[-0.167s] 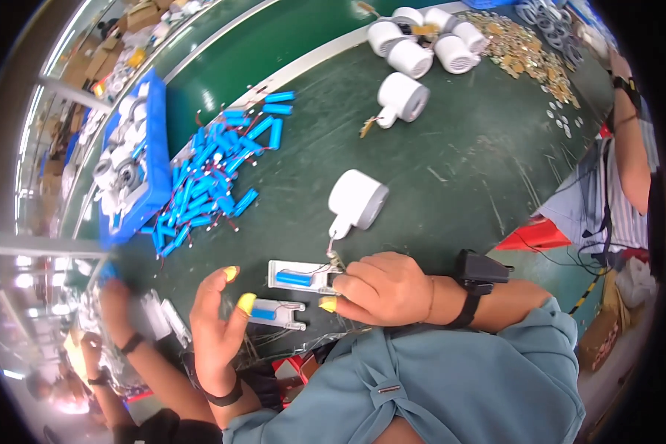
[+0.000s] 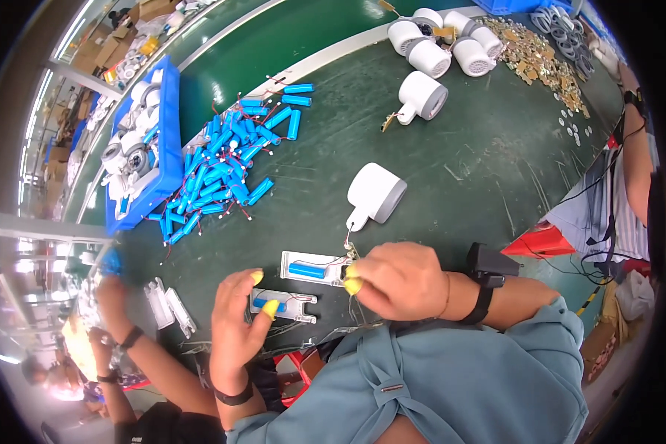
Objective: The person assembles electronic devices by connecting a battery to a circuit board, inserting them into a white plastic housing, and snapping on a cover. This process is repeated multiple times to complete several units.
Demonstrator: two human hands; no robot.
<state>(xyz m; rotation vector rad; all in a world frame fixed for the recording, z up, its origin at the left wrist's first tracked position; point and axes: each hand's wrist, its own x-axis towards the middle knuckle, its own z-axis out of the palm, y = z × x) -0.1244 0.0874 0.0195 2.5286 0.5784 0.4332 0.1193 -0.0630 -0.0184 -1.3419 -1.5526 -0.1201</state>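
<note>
My right hand (image 2: 403, 281) has its yellow-covered thumb and a finger closed together at the right end of a white plastic handle shell (image 2: 333, 274); what they pinch is hidden. A blue cylindrical battery (image 2: 305, 271) lies in that shell. Thin wires run from a small circuit board (image 2: 350, 250) beside the shell's end to a white round-headed housing with a grey rim (image 2: 374, 194). My left hand (image 2: 237, 322) is open, thumb and forefinger apart, with yellow covers on the tips. It is beside a second handle shell (image 2: 294, 305) with another blue battery (image 2: 268, 304), partly behind the thumb.
Blue batteries with wires (image 2: 226, 159) are heaped at left, beside a blue bin (image 2: 172, 126) of white parts. More white housings (image 2: 429, 58), small brown boards (image 2: 544, 63) and grey rings (image 2: 559, 29) lie at the far right. Empty shells (image 2: 169, 307) and a co-worker's arm (image 2: 152, 355) are at left.
The whole view has shifted slightly, moving the table's things to the right. My right hand's thumb and finger have come together at the shell's end. The left hand stays open.
</note>
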